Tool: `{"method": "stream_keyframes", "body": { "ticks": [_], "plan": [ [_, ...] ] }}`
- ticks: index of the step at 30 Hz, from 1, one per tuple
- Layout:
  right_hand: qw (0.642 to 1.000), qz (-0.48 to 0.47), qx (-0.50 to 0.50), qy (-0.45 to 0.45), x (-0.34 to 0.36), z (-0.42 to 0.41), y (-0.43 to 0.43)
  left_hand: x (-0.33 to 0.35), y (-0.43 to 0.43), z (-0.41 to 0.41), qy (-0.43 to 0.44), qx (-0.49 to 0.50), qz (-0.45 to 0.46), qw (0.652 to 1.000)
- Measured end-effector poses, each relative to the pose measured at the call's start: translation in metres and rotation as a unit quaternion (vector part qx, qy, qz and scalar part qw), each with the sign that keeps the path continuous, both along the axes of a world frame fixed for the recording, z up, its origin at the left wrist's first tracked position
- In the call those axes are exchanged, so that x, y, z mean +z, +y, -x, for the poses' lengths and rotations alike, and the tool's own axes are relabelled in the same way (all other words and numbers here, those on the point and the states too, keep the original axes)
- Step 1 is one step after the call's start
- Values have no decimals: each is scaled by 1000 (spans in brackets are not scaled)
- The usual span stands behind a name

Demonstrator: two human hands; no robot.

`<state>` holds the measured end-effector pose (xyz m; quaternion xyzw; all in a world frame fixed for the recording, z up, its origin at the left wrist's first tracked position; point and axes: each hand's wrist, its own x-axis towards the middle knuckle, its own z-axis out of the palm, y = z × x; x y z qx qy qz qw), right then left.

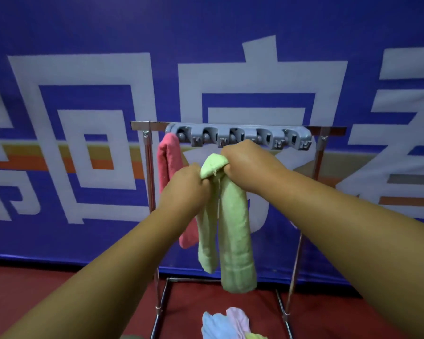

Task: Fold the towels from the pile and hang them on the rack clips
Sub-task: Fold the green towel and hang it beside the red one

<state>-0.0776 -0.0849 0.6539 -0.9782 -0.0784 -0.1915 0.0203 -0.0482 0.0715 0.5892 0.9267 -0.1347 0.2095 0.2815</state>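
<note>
Nearest us, the pile of towels (227, 322), pale blue, pink and green, is lying on the red floor (59, 289) at the foot of the metal rack (149, 192). Above it we are holding a folded green towel (235, 231), its two halves hanging down. Our right hand (250, 162) is gripping the bunched fold at its top, and our left hand (184, 189) is curling round it just below. Behind, a pink towel (169, 160) is hanging at the left end of the grey clip rail (240, 137), before a blue banner (83, 94).
</note>
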Motion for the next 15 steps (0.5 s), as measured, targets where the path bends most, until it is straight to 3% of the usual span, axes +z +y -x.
{"method": "stream_keyframes", "body": {
  "ticks": [8,10,15],
  "plan": [
    [996,65,-34,-45,22,-25,-5,57,5,-30,-84,81,-128,985],
    [994,55,-54,-71,25,-35,-3,75,4,-40,-66,102,-160,980],
    [991,22,-75,-106,39,-69,11,106,11,-69,-35,117,-130,984]
  ]
}}
